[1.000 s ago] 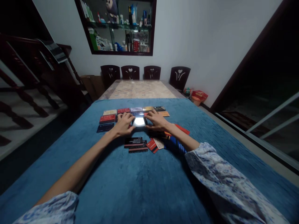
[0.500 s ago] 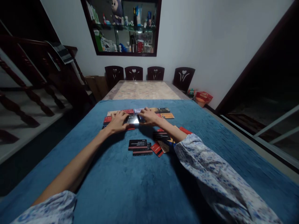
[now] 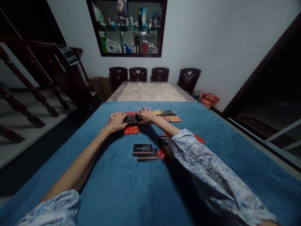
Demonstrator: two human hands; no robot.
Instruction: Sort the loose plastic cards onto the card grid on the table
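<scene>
The black card (image 3: 130, 120) has shifted leftward since the earlier frame, to just beyond the near red card (image 3: 131, 130). Left hand (image 3: 117, 121) at its left end, right hand (image 3: 146, 116) at its right; whether either clamps it cannot be told. Black magnetic-stripe cards (image 3: 142, 149): nearer and right of the near red card.

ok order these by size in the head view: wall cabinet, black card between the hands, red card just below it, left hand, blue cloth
1. Blue cloth
2. Wall cabinet
3. Left hand
Last, too alike to rank: black card and red card
</scene>
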